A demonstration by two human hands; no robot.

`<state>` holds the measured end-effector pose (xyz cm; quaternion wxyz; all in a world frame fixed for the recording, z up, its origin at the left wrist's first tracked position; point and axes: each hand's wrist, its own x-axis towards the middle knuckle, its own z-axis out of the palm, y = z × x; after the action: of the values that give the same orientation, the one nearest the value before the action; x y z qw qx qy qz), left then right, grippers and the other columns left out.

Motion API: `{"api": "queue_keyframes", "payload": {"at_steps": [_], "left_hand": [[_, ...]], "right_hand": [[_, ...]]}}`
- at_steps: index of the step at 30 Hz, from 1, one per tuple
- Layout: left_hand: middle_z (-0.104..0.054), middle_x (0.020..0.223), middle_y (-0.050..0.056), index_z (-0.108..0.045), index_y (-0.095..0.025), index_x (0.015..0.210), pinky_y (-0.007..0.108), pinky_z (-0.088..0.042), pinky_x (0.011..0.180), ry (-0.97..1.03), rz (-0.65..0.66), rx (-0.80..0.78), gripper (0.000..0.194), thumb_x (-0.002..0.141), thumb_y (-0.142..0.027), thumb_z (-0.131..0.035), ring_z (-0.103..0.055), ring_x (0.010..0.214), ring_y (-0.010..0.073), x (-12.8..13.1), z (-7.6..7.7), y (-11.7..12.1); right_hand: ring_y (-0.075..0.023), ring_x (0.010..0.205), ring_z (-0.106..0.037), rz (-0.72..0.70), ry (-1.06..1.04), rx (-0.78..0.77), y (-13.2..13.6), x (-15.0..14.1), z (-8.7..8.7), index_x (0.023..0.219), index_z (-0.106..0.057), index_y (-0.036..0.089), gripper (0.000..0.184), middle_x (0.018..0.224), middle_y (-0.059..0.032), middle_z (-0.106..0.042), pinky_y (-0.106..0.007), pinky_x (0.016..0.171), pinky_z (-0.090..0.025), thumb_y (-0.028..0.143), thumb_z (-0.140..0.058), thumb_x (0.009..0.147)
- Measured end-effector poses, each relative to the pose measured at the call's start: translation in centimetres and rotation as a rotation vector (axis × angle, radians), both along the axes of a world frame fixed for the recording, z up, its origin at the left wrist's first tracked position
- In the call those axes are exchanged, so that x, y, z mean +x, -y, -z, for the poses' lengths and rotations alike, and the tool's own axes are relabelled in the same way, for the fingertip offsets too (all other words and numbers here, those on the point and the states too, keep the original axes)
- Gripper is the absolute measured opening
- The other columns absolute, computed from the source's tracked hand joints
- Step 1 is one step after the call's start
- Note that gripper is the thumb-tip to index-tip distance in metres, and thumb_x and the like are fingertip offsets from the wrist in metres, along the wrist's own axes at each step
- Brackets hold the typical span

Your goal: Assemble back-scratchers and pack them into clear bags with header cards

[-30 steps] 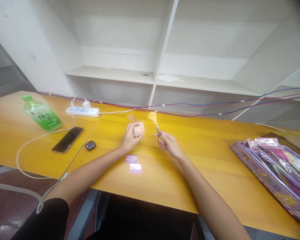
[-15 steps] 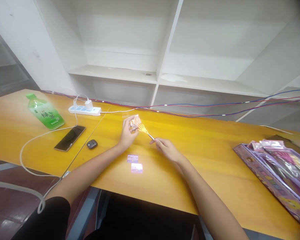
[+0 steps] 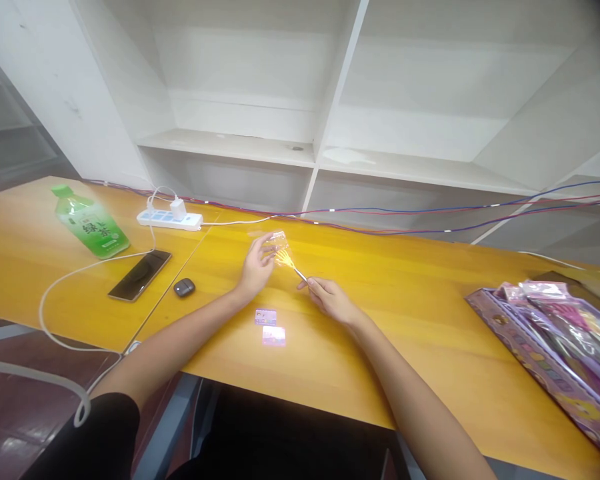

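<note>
My right hand (image 3: 330, 300) pinches the thin metal rod of a small back scratcher between thumb and fingers. The yellow, hand-shaped head of the back scratcher (image 3: 285, 258) points up and left, toward my left hand (image 3: 258, 265). The left fingers are apart and curved beside the yellow head. A clear plastic wrapper (image 3: 280, 239) shows just beyond those fingertips; whether they still touch it is hard to make out. Below the hands, two small purple cards (image 3: 265, 317) lie on the yellow wooden table (image 3: 360, 380).
At left are a green tea bottle (image 3: 93, 223), a phone (image 3: 140, 276), a black earbud case (image 3: 184, 288) and a white power strip (image 3: 170, 220) with a looping cable. On the right sits a purple box (image 3: 520, 357) of wrapped items. White shelves (image 3: 240, 143) stand behind.
My left fingers have loosened and spread, and the wrapper looks less crumpled. My right hand has shifted slightly left with the back scratcher.
</note>
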<state>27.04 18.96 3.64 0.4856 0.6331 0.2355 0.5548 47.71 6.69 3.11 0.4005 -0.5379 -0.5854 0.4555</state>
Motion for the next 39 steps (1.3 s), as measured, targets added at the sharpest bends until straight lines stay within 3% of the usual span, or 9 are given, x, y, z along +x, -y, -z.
{"api": "queue_keyframes", "payload": {"at_steps": [5, 11, 28, 39], "left_hand": [[-0.051, 0.153, 0.013, -0.059, -0.024, 0.138, 0.038, -0.058, 0.105, 0.089, 0.026, -0.093, 0.056, 0.084, -0.023, -0.076, -0.068, 0.12, 0.0223, -0.1, -0.4, -0.1], [-0.056, 0.149, 0.013, -0.059, -0.022, 0.136, 0.042, -0.057, 0.11, 0.146, 0.033, -0.153, 0.061, 0.08, -0.026, -0.083, -0.07, 0.116, 0.0221, -0.1, 0.2, -0.6], [-0.049, 0.156, 0.013, -0.057, -0.024, 0.138, 0.04, -0.056, 0.109, 0.17, 0.054, -0.154, 0.064, 0.079, -0.018, -0.079, -0.069, 0.12, 0.0216, 0.0, -0.3, 0.3], [-0.051, 0.151, 0.012, -0.056, -0.025, 0.139, 0.034, -0.06, 0.101, 0.092, 0.132, -0.1, 0.061, 0.082, -0.016, -0.076, -0.069, 0.111, 0.0166, 0.7, 0.7, 1.2]], "right_hand": [[-0.0104, 0.047, -0.032, 0.038, 0.037, 0.032, -0.1, 0.2, 0.1, 0.108, -0.07, 0.016, 0.06, 0.056, 0.0081, -0.036, -0.025, 0.046, -0.025, 0.071, -0.046, 0.101], [-0.0101, 0.045, -0.033, 0.075, 0.056, 0.033, 0.0, 0.5, -0.1, 0.108, -0.07, 0.018, 0.058, 0.058, 0.0075, -0.036, -0.024, 0.043, -0.026, 0.071, -0.047, 0.101], [-0.0099, 0.04, -0.038, 0.048, 0.002, 0.026, 0.1, 0.0, 0.1, 0.108, -0.069, 0.018, 0.057, 0.059, 0.0085, -0.038, -0.025, 0.039, -0.036, 0.071, -0.048, 0.1], [-0.0098, 0.039, -0.04, 0.064, -0.012, 0.052, 0.0, -0.6, 0.7, 0.113, -0.067, 0.018, 0.056, 0.059, 0.0087, -0.04, -0.025, 0.038, -0.037, 0.069, -0.045, 0.102]]}}
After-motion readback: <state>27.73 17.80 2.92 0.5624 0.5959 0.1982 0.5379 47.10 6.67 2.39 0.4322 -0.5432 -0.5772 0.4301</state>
